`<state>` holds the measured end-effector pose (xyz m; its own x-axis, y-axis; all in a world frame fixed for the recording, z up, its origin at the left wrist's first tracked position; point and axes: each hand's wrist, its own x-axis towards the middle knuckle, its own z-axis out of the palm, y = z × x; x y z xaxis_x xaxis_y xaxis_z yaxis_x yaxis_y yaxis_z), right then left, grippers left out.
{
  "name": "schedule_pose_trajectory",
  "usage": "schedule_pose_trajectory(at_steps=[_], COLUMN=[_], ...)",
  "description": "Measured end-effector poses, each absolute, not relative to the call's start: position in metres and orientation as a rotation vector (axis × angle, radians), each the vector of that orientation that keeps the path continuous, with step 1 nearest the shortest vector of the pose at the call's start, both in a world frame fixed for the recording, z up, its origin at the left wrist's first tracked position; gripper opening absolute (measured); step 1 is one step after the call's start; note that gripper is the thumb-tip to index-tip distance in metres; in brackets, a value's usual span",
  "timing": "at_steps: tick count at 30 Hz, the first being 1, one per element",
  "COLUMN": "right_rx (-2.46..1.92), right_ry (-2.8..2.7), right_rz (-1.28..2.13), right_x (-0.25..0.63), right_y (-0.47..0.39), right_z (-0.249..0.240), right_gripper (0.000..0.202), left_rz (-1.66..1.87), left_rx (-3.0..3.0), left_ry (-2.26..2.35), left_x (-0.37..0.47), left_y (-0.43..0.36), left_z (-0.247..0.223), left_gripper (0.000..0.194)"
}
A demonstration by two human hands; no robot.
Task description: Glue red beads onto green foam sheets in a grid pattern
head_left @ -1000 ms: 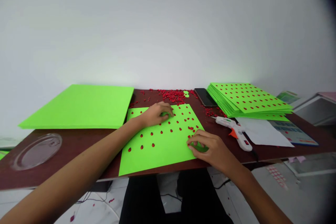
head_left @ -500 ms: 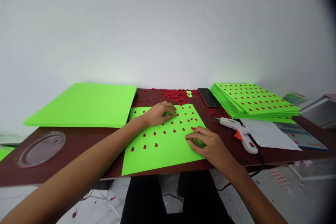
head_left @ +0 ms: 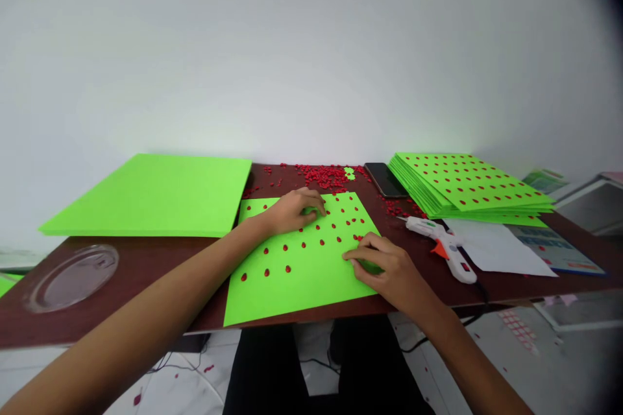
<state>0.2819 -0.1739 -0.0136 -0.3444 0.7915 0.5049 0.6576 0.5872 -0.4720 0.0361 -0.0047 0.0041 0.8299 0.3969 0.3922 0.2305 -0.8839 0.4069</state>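
A bright green sheet [head_left: 296, 295] lies on the dark brown table, dotted with rows of small red teardrop-shaped beads [head_left: 287, 268]. My left hand [head_left: 294, 211] rests on the sheet's upper part, fingers loosely curled and thumb apart, with nothing seen in them. Over the right side of the sheet, my right hand [head_left: 382, 262] has its thumb and index finger pinched together. A red bead showed at those fingertips a moment ago; now the fingers hide it. Two beads close together [head_left: 357, 238] lie just beyond this hand.
Loose red beads [head_left: 324, 176] are heaped near the wall, beside a phone [head_left: 385, 180]. At right are a white glue gun [head_left: 445, 246], a paper [head_left: 501, 251] and a stack of beaded green sheets [head_left: 477, 185]. Plain green sheets [head_left: 156, 194] and a clear plastic lid [head_left: 73, 279] occupy the left.
The whole view has shifted very slightly left. Both hands keep nearly the same place on the sheet. The red bead at my right fingertips no longer shows.
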Motion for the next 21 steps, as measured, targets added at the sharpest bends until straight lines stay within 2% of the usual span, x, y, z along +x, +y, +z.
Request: schedule_pose_trajectory(at_steps=[6, 13, 18, 21], right_rx=[-1.178, -1.177, -1.334, -1.347], right_ry=[-2.026, -2.058, -1.835, -1.948], right_rz=[0.296, 0.207, 0.094, 0.146], right_x=[0.284, 0.281, 0.293, 0.307], right_y=[-0.175, -0.178, -0.172, -0.156], right_z=[-0.011, -0.01, 0.0, 0.006], right_gripper=[0.021, 0.022, 0.023, 0.019], left_rz=[0.675, 0.675, 0.667, 0.659], left_rx=[2.665, 2.654, 2.651, 2.663], left_ry=[0.47, 0.475, 0.472, 0.47], left_x=[0.036, 0.036, 0.036, 0.035], left_y=[-0.004, -0.004, -0.004, -0.004], left_z=[0.003, 0.004, 0.004, 0.004], left_gripper=[0.029, 0.03, 0.029, 0.029])
